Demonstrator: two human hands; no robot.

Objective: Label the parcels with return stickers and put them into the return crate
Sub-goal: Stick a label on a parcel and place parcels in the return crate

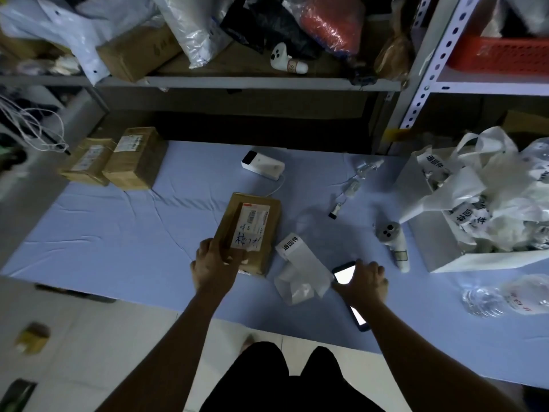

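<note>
A brown cardboard parcel (252, 230) with a white shipping label and blue handwriting lies in the middle of the blue sheet (118, 233). My left hand (215, 263) grips its near left corner, thumb on top. To its right lies a white strip of return stickers (300, 263) with printed characters. My right hand (365, 282) rests over a lit phone (344, 273) beside the strip. The white return crate (475, 258) at the right holds several white bagged parcels with return stickers.
Two brown boxes (118, 162) stand at the sheet's far left. A white label printer (263, 166) with a cable sits behind the parcel. A handheld scanner (393, 245) lies by the crate, a clear bagged parcel (511, 295) at near right. Cluttered shelves (252, 83) rise behind.
</note>
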